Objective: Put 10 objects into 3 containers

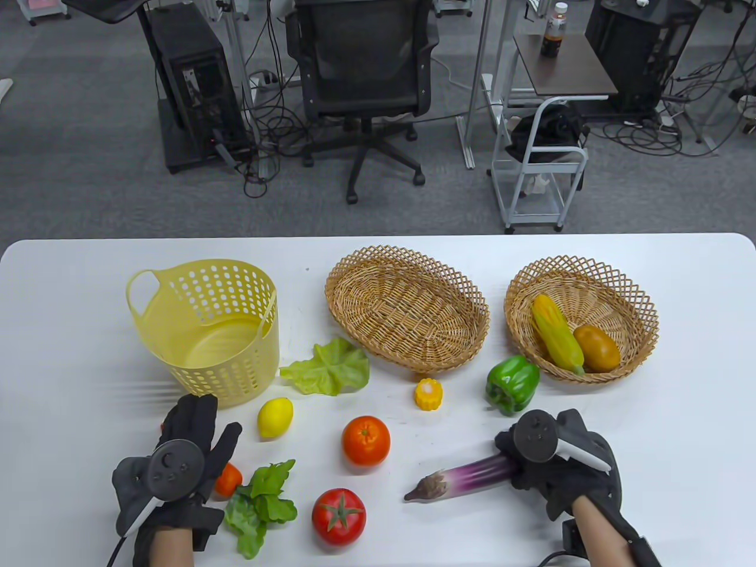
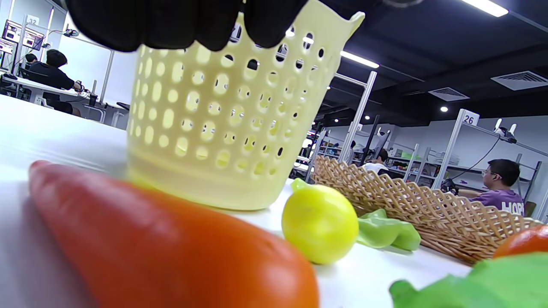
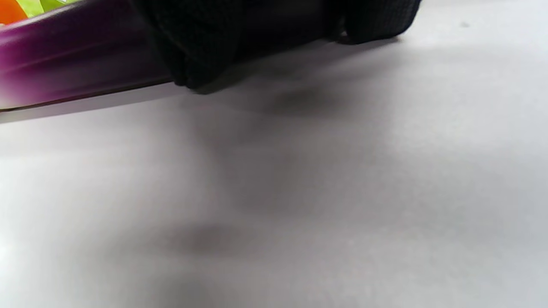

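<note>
purple eggplant (image 1: 472, 476) in right grip (image 1: 549, 458)

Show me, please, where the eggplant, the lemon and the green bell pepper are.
eggplant (image 1: 472, 474): table view, purple shaft.
lemon (image 2: 319, 222): left wrist view, front face.
green bell pepper (image 1: 511, 384): table view, upper side.

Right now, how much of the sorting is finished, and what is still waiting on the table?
Done: two of ten, a yellow corn cob and a brown-orange mango, lie in the right wicker basket. In hand: the right hand grips the purple eggplant; the left hand is over the orange carrot. Left: six more, lying loose on the white table.
</note>
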`<state>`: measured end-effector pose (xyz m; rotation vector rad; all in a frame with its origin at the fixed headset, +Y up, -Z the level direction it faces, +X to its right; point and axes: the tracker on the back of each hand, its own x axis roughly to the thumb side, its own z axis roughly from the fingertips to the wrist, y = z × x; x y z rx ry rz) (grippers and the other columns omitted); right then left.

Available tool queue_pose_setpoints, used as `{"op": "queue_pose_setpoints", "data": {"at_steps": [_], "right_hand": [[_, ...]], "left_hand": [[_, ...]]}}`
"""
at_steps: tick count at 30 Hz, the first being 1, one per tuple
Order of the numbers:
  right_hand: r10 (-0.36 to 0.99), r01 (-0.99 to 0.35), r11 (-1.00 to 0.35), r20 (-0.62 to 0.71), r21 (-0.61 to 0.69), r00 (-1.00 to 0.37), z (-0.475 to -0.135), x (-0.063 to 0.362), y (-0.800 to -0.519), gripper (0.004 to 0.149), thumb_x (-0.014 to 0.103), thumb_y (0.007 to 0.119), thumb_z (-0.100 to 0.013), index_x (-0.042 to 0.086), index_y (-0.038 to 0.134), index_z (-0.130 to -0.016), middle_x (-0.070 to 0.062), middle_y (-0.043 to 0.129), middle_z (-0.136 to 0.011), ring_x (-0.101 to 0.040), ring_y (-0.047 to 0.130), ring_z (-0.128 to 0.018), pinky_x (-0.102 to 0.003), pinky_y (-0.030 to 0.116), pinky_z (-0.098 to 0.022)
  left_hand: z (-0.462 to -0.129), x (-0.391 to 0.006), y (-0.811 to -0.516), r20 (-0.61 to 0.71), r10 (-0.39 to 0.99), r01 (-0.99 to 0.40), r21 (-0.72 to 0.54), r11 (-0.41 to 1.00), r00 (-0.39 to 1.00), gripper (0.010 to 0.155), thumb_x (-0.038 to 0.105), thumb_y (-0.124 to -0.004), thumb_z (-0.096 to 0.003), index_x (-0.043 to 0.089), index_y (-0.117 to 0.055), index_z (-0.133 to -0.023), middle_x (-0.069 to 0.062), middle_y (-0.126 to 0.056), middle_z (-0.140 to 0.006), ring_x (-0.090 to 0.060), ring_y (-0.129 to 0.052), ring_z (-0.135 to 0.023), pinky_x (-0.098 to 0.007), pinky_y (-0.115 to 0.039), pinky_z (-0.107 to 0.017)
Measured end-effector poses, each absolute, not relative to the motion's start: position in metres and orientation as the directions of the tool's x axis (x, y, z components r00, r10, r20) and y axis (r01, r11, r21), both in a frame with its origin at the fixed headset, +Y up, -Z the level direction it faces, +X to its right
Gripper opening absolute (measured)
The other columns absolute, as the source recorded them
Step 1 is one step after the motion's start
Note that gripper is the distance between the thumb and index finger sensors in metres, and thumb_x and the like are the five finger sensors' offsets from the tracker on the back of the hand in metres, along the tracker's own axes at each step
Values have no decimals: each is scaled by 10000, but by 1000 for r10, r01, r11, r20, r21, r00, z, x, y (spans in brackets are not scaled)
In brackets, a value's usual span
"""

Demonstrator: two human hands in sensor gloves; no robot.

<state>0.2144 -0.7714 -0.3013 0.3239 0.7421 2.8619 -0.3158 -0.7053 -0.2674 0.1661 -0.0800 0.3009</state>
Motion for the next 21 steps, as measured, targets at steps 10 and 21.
{"op": "queue_pose_setpoints", "data": {"at_steps": [10,21], "right_hand": [[272,-161,-849,156,504,-950,-298,226,-761,696,293,827,-472,366,451,-1052,-64,436,-1178,-479,343,-1078,-553,691,-683],[332,-327,-943,146,57,-932,-285,266,-694,717,356,832,-475,367,430,-1069,-64,515,-1163,-455,453,-1072,-563,694,-643]], "left_hand": [[-267,-317,-704,101,294,-308,164,937,950,640,522,-506,-632,111,-551,-1120,-268,-540,-1147,-554,-603,-1023,-649,-649,-650],[-265,-317,-701,133,346,-365,171,915,929,643,525,-504,-633,111,-544,-1123,-270,-521,-1152,-554,-585,-1030,-647,-646,-653]]}}
